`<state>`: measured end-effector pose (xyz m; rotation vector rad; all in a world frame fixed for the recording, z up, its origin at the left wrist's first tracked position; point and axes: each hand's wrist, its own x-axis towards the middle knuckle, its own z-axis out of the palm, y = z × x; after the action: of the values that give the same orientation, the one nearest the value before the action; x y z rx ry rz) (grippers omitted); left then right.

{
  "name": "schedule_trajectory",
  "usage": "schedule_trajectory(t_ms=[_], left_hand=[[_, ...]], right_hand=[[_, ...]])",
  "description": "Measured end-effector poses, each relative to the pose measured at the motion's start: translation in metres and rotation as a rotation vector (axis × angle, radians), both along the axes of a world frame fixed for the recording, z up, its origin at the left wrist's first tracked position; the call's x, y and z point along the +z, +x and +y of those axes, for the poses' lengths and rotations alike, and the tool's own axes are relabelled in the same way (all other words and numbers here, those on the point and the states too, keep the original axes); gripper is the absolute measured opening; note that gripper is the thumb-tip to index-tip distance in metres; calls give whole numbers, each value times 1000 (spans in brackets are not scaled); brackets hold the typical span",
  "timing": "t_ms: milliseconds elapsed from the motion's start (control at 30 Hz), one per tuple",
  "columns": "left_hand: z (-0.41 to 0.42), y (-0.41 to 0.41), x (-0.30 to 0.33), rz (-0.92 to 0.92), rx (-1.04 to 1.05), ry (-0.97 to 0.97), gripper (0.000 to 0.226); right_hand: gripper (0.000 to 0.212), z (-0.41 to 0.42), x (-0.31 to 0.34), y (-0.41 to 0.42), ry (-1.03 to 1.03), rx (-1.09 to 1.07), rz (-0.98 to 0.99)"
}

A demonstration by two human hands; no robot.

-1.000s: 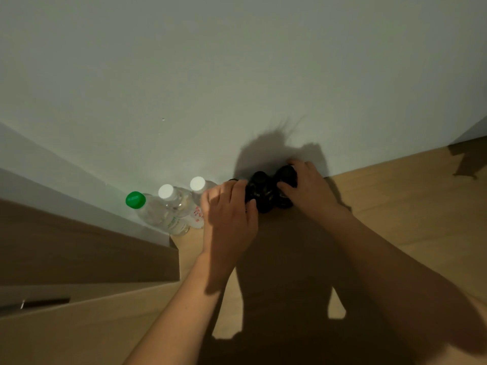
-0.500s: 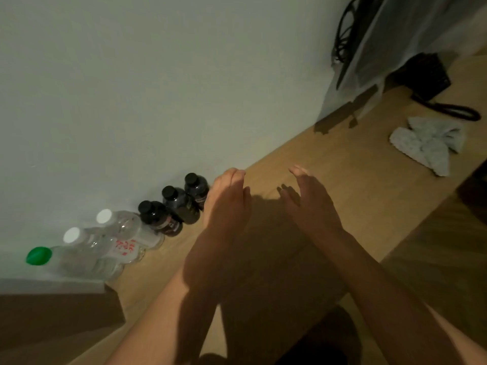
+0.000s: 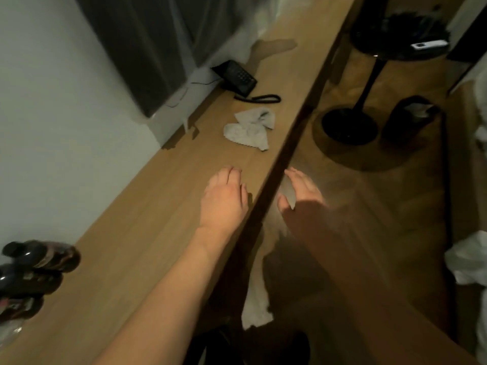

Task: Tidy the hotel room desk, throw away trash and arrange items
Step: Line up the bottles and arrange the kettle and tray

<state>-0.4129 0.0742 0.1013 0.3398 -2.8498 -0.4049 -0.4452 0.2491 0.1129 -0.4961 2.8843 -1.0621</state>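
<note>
My left hand (image 3: 224, 198) hovers over the wooden desk (image 3: 147, 233), fingers loosely bent, holding nothing. My right hand (image 3: 300, 196) is just past the desk's front edge, over the floor, fingers straight and empty. A crumpled grey cloth (image 3: 250, 130) lies on the desk beyond my hands. Dark bottles (image 3: 39, 264) stand in a row at the far left by the wall, partly cut off by the frame edge. A black telephone (image 3: 237, 77) with its cord sits farther along the desk.
A dark screen (image 3: 147, 48) leans at the wall behind the desk. On the floor to the right stand a black pedestal table (image 3: 350, 125) and a dark bin (image 3: 411, 119). White crumpled bags (image 3: 469, 262) lie at the right edge. White paper (image 3: 257, 306) lies below the desk edge.
Both hands have let go of the dark bottles and drawn away to the right. The view has swung right along the desk, bringing the cloth, telephone and floor into sight.
</note>
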Motion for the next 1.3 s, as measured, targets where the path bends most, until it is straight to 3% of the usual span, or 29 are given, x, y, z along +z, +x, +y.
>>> schedule_trajectory(t_ms=[233,400,667,1300], left_hand=[[152,-65,2,17,-244,-15,41],[209,-112,0,24,-369,-85,40],[233,-215,-4,29,-429,-76,40],[284,-579,-8,47,-519,48,41]], right_hand=[[56,155,-2,-34,25,-155,2],[55,218,-4,-58,38,-256,-22],[53,247,-9,-150,25,-300,-55],[51,295,-1,-495,14,-405,-24]])
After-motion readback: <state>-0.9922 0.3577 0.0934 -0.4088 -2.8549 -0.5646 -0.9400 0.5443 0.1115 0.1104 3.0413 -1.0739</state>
